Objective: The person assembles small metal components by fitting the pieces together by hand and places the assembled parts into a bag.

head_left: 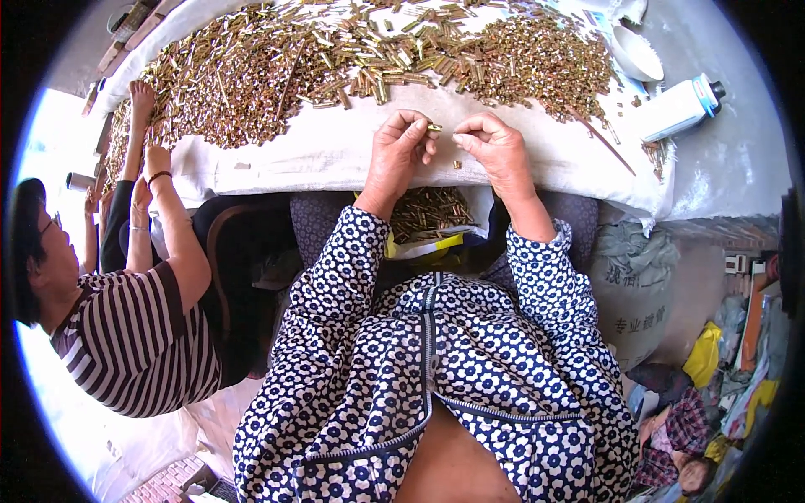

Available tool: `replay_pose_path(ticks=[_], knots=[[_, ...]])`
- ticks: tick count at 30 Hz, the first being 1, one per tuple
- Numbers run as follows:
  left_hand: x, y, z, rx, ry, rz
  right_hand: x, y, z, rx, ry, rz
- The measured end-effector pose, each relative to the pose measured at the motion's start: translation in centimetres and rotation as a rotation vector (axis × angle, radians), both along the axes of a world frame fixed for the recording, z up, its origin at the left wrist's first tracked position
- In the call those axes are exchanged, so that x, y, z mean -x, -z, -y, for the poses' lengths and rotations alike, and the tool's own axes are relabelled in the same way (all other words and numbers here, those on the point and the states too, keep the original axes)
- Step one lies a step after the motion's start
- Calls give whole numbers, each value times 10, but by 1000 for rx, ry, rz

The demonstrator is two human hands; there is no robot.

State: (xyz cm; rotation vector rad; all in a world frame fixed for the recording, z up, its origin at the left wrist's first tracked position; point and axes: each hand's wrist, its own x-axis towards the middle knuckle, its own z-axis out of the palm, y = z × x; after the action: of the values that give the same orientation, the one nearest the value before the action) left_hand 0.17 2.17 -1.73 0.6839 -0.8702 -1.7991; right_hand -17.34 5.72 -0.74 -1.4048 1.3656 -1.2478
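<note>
My left hand (397, 149) pinches a small brass-coloured metal piece (434, 127) between thumb and forefinger, above the near part of a cloth-covered table (335, 147). Just to its right, my right hand (496, 151) is closed in a pinch; whatever its fingertips hold is too small to make out. The two hands are close but apart. A single small metal part (457, 165) lies on the cloth below the right fingers. Beyond my hands spread long brass-coloured metal pieces (394, 59), with a heap of tiny copper-coloured parts (537, 63) to their right.
A larger heap of small parts (226, 75) covers the table's left. At right are a white bowl (636, 54), a white-and-blue bottle (683, 107) and a thin stick (602, 141). Below the table edge, a bag (432, 214) holds finished-looking metal pieces. A person in stripes (134, 335) works at left.
</note>
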Motion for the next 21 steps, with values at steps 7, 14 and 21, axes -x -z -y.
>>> replay_pose_path(ticks=[7,14,21], knots=[[2,1,0,8,9,1,-9,-6,0,-37,-20,123],[3,-2,-1,10,19,-13,-13,-8,1,-105,16,183],[2,-1,0,14,13,-32,-13,-5,1,-58,17,142]])
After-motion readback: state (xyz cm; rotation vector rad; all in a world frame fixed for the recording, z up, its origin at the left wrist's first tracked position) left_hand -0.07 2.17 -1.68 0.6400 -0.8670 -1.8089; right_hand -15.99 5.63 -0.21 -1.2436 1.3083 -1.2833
